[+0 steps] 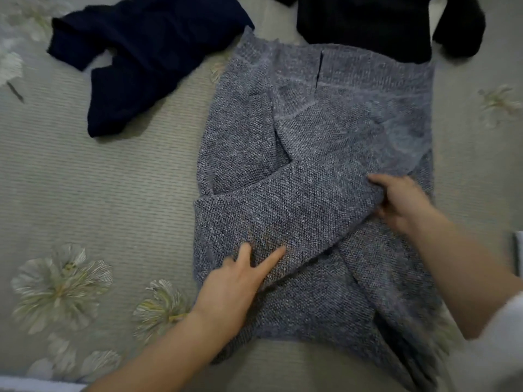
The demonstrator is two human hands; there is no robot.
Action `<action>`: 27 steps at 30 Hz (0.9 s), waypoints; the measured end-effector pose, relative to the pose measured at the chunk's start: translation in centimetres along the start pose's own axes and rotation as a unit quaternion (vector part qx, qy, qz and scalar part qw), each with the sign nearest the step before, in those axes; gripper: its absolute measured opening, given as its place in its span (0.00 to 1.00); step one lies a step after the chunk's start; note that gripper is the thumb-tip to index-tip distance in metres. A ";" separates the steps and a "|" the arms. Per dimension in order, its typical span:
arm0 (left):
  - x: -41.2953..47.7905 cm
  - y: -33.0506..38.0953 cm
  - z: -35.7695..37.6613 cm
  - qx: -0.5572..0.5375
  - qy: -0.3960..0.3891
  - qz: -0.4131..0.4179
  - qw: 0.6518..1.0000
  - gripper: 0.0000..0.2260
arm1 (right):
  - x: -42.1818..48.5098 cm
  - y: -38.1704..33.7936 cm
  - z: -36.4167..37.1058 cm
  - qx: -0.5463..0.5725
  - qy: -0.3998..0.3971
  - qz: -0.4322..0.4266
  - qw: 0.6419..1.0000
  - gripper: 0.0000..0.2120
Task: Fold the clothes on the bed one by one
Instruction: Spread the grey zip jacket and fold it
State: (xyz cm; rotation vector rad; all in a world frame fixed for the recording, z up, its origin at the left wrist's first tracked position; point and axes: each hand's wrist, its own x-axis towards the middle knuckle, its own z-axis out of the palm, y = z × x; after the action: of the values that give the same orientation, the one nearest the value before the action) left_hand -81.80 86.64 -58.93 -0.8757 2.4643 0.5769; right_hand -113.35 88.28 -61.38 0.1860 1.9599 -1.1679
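Grey sweater [311,165] lies flat mid-bed [113,193], one sleeve [283,210] folded across its front. My left hand [240,281] is at its near-left edge, two fingers [273,258] straight and spread on the sleeve, the rest hidden by knit. My right hand [402,205] is at the right side, fingers curled, gripping a fold of the sweater.

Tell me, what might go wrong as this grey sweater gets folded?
The folded sleeve of the grey sweater is held down only by the left hand; if the right hand tugs the cloth it grips, that sleeve may slide askew. The black garment lies against the sweater's top edge, so it could get caught in the next fold.
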 end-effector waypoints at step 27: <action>2.4 -4.4 5.0 -0.085 0.111 -0.177 0.974 0.42 | -6.1 9.2 5.7 -0.710 -0.070 -0.409 0.569 0.36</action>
State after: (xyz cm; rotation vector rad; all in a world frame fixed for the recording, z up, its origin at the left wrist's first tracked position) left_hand -79.16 85.00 -65.32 -1.4818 2.3880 0.5933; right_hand -101.49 90.53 -64.37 -1.7297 2.2223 0.3286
